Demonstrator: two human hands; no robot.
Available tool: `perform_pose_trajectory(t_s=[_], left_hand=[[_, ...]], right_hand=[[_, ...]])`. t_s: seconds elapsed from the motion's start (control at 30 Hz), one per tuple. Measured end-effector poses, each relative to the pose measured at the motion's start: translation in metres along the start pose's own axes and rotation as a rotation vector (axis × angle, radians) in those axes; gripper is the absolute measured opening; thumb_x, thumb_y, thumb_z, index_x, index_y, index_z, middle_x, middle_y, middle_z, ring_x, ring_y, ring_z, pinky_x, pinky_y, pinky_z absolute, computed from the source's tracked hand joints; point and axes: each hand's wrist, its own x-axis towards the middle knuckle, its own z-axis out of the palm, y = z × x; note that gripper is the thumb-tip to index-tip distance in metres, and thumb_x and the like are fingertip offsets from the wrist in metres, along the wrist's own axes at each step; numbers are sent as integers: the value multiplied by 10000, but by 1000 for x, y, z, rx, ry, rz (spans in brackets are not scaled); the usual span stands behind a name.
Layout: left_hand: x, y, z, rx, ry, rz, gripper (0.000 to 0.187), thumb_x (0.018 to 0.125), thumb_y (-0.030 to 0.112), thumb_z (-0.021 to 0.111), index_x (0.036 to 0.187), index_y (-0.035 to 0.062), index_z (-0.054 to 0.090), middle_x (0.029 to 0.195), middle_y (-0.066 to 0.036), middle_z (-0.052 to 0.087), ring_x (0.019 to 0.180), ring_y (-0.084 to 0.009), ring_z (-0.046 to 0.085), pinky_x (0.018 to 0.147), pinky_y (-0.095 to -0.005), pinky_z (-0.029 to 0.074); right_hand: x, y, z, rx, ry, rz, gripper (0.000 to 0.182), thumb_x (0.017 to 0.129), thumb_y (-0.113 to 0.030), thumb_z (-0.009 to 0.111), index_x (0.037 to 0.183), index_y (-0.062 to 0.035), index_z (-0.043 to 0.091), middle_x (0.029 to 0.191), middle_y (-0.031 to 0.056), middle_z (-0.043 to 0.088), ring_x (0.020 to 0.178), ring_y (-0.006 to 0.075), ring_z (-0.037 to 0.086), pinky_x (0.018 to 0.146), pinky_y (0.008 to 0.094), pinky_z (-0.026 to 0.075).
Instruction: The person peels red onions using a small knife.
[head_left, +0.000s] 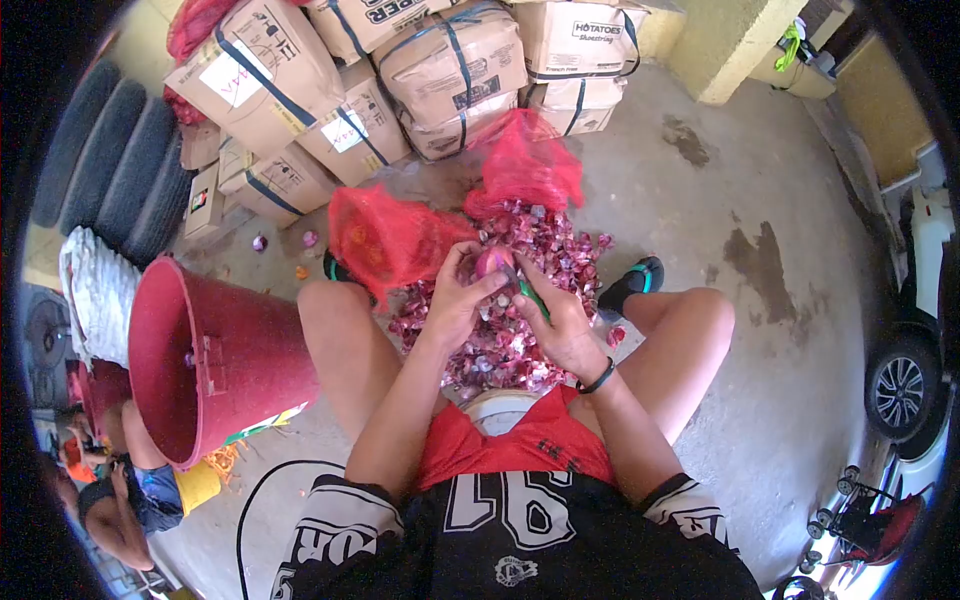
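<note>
Between my knees, my left hand (463, 290) has its fingers wrapped round a red onion (494, 262). Close against the onion's right side is my right hand (562, 325), closed on a green-handled knife (532, 297); its blade is mostly hidden by the fingers and onion. A black band circles my right wrist. Below both hands spreads a heap of red onion skins (510, 345) on the floor. Beyond them lie two red mesh bags, one on the left (390, 235) with something round inside, the other (525, 165) at the back of the heap.
A large red tub (215, 360) stands by my left knee. Strapped cardboard boxes (450, 70) are stacked ahead, with tires (115, 160) to their left. Two loose onions lie near the boxes. Another person (125, 490) sits at lower left. A car wheel (900, 392) and stroller (870, 520) are at right.
</note>
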Motion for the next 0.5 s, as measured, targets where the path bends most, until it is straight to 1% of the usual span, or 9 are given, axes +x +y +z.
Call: perform_pose_trajectory(t_s=[0.13,0.23,0.33,0.43,0.5], left_hand=[[1,-2,-2,-16,-18,3,458,803,-53,725,1157,104,482,1097,-45,580,962,-145,620,749,-277,561],[2,-3,-3,-24,-21,0,457,803,-56,723,1155,105,481,1095,-46,579,959,-144,620,742,-277,560],[2,-4,-2,-21,-20,17,452,803,-55,725,1149,104,481,1089,-47,579,954,-143,620,744,-274,559],[1,-2,-2,-18,-26,-5,445,803,-49,729,1142,103,484,1086,-43,578,959,-139,615,751,-272,556],[3,-3,-2,-20,-32,9,442,804,-45,731,1139,102,484,1085,-41,577,957,-138,614,752,-271,557]], right_hand=[[1,-4,-1,38,-64,85,570,962,-217,571,1475,-77,365,928,280,644,832,421,651,758,452,511],[2,-6,-2,36,-60,76,575,961,-215,573,1480,-88,362,908,278,644,817,427,646,749,456,507],[2,-8,-3,18,-75,96,576,958,-206,574,1481,-94,361,945,271,647,844,422,645,760,455,507],[4,-12,-4,-2,-57,38,551,958,-173,569,1468,-85,383,1000,265,643,886,418,638,783,449,505],[5,-14,-6,-84,-42,0,530,957,-151,565,1458,-87,403,1037,260,640,912,413,636,801,441,504]])
